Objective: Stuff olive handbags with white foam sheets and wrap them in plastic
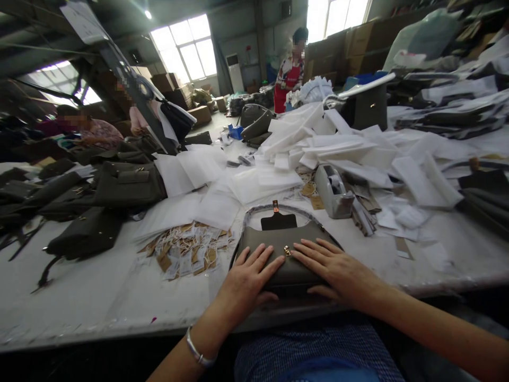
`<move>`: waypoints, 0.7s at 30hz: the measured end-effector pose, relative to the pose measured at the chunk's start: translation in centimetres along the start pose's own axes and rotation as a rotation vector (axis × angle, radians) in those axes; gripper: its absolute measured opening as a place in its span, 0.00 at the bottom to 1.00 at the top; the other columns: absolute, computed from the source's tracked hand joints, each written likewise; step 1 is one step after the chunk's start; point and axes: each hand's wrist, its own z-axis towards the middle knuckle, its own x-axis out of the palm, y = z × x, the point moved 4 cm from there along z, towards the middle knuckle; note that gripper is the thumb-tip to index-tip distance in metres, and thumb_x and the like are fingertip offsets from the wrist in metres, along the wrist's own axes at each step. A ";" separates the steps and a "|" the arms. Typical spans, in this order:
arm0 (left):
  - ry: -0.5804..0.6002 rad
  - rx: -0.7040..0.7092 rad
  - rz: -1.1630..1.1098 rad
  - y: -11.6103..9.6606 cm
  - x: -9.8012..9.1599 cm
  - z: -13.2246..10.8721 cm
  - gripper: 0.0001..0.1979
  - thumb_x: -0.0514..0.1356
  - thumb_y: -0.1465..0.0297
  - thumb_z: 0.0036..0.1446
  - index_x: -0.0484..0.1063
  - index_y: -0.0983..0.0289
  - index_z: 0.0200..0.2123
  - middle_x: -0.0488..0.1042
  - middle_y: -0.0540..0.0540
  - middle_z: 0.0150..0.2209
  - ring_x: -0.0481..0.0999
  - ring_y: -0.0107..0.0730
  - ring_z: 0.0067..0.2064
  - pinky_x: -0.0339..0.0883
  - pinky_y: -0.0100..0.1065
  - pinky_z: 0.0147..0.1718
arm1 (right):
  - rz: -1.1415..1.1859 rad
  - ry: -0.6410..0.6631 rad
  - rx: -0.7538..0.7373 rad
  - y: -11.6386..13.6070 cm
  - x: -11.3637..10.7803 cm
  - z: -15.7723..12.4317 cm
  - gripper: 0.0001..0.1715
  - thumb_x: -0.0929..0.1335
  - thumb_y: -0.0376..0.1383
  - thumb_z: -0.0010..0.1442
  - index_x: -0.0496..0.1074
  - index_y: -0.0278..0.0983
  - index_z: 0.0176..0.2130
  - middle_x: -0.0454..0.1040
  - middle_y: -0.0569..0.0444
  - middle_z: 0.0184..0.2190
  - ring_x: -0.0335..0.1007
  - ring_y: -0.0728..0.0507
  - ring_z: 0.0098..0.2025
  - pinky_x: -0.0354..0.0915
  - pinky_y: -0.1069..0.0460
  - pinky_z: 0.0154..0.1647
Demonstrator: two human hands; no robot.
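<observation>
A dark grey-green handbag (262, 237) lies at the table's front edge, right before me. Flat on its left side rests my left hand (248, 276), fingers stretched out. My right hand (334, 268) lies on the bag's right side with its fingers extended too. Between the fingertips of both hands sits a gold clasp (287, 251). A dark flap tab (278, 222) with a gold metal end (275, 207) points away from me at the bag's top. The wrapped handle (254, 210) arches behind it. The bag's underside is hidden.
Tags with strings (191, 252) lie in a heap at left, near stacked dark bags (127, 185). White foam sheets (338, 143) pile up behind, beside a grey tape dispenser (334, 193). A person in a red apron (293, 77) stands far back; others are at far left.
</observation>
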 end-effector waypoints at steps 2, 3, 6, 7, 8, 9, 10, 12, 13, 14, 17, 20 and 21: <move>0.000 0.039 0.012 0.1 1.3 0.2 0.37 0.65 0.60 0.60 0.53 0.50 0.68 0.61 0.53 0.67 0.61 0.47 0.67 0.62 0.56 0.62 | -0.015 0.022 -0.020 -0.3 1.6 -0.1 0.45 0.70 0.33 0.61 0.50 0.44 0.70 0.58 0.52 0.69 0.53 0.36 0.69 0.57 0.37 0.67; -0.009 0.048 0.022 0.2 2.0 0.0 0.32 0.61 0.64 0.64 0.53 0.48 0.67 0.62 0.51 0.67 0.62 0.45 0.67 0.61 0.55 0.62 | -0.024 0.027 -0.028 -0.3 2.5 -0.4 0.43 0.68 0.30 0.63 0.50 0.45 0.70 0.58 0.53 0.69 0.54 0.37 0.69 0.57 0.37 0.67; -0.033 0.055 0.028 0.0 4.0 -1.1 0.28 0.53 0.72 0.68 0.54 0.46 0.67 0.61 0.48 0.67 0.61 0.42 0.67 0.59 0.52 0.64 | 0.001 0.009 -0.033 -0.1 4.7 -1.8 0.44 0.63 0.23 0.62 0.49 0.46 0.71 0.57 0.55 0.69 0.51 0.39 0.70 0.56 0.37 0.68; -0.024 0.053 0.014 -0.2 4.4 -1.5 0.29 0.54 0.72 0.67 0.53 0.47 0.68 0.59 0.49 0.68 0.59 0.43 0.68 0.58 0.52 0.65 | 0.036 0.006 -0.026 0.0 5.2 -2.2 0.44 0.62 0.23 0.62 0.48 0.45 0.71 0.56 0.55 0.70 0.50 0.39 0.71 0.55 0.37 0.69; -0.009 0.053 -0.007 -0.5 4.7 -1.7 0.30 0.56 0.69 0.66 0.51 0.47 0.68 0.57 0.51 0.69 0.57 0.46 0.69 0.57 0.54 0.65 | 0.081 0.007 -0.015 0.1 5.4 -2.6 0.43 0.63 0.25 0.62 0.49 0.44 0.71 0.55 0.53 0.70 0.49 0.38 0.71 0.53 0.37 0.69; 0.008 0.046 -0.031 -0.8 4.9 -1.9 0.32 0.58 0.66 0.65 0.49 0.47 0.69 0.53 0.52 0.70 0.54 0.48 0.70 0.56 0.56 0.65 | 0.132 0.013 -0.005 0.1 5.5 -2.8 0.42 0.65 0.29 0.62 0.49 0.42 0.71 0.54 0.52 0.70 0.48 0.38 0.71 0.52 0.36 0.70; 0.022 0.031 -0.053 -1.1 5.0 -1.9 0.35 0.59 0.62 0.64 0.48 0.47 0.69 0.50 0.54 0.71 0.51 0.51 0.70 0.55 0.58 0.65 | 0.184 0.022 0.005 0.2 5.3 -2.9 0.42 0.66 0.33 0.63 0.50 0.42 0.71 0.55 0.51 0.70 0.49 0.37 0.71 0.51 0.36 0.70; 0.024 -0.022 -0.081 -1.8 5.2 -1.7 0.38 0.61 0.55 0.61 0.45 0.45 0.69 0.47 0.56 0.72 0.49 0.55 0.71 0.54 0.62 0.64 | 0.266 0.026 0.042 0.2 4.6 -2.3 0.37 0.68 0.40 0.64 0.56 0.42 0.68 0.61 0.49 0.67 0.56 0.37 0.68 0.53 0.37 0.69; 0.007 -0.048 -0.084 -2.1 5.3 -1.5 0.40 0.61 0.52 0.60 0.44 0.44 0.69 0.46 0.57 0.72 0.49 0.56 0.71 0.54 0.63 0.63 | 0.288 0.015 0.069 0.1 4.2 -1.7 0.33 0.67 0.41 0.65 0.60 0.42 0.67 0.66 0.49 0.64 0.61 0.38 0.66 0.57 0.38 0.67; -0.014 -0.071 -0.082 -2.3 5.5 -1.3 0.41 0.61 0.49 0.59 0.44 0.44 0.69 0.46 0.58 0.72 0.49 0.58 0.71 0.54 0.64 0.63 | 0.294 0.001 0.096 0.0 3.8 -0.9 0.29 0.66 0.40 0.67 0.63 0.41 0.65 0.70 0.48 0.61 0.66 0.38 0.62 0.61 0.40 0.64; -0.073 -0.094 -0.047 -2.9 6.5 -1.0 0.46 0.63 0.45 0.54 0.43 0.45 0.70 0.43 0.61 0.72 0.48 0.62 0.70 0.55 0.66 0.62 | 0.220 0.000 0.111 -0.2 3.2 2.3 0.20 0.66 0.34 0.66 0.70 0.36 0.57 0.77 0.45 0.51 0.74 0.39 0.50 0.70 0.44 0.52; -0.097 -0.100 0.004 -2.9 7.5 -1.0 0.48 0.64 0.47 0.53 0.43 0.46 0.70 0.42 0.61 0.73 0.47 0.61 0.71 0.57 0.64 0.62 | 0.074 0.080 0.007 0.0 3.4 5.4 0.06 0.69 0.32 0.62 0.76 0.35 0.41 0.79 0.48 0.38 0.75 0.39 0.39 0.70 0.47 0.39; -0.103 -0.100 0.020 -2.8 7.6 -1.1 0.49 0.65 0.47 0.53 0.42 0.47 0.70 0.42 0.62 0.73 0.47 0.61 0.71 0.58 0.64 0.61 | 0.028 0.102 -0.040 0.0 3.6 6.1 0.02 0.70 0.32 0.62 0.75 0.35 0.36 0.78 0.49 0.35 0.74 0.40 0.36 0.68 0.49 0.35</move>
